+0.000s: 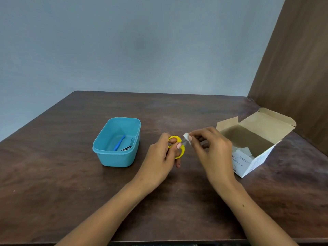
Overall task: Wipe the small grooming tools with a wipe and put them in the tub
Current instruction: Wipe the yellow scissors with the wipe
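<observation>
My left hand (162,153) grips small scissors with yellow handles (177,139) above the middle of the table. Their blades point right, into a small white wipe (187,136) pinched around them by my right hand (211,148). To the left stands the blue plastic tub (106,153). Inside it lie a thin blue tool (119,143) and a metal tool that looks like a nail clipper (128,146).
An open cardboard box of wipes (255,157) sits at the right, its flaps raised and white sachets inside. The dark wooden table (62,174) meets a grey wall behind and a brown panel (298,68) at the right.
</observation>
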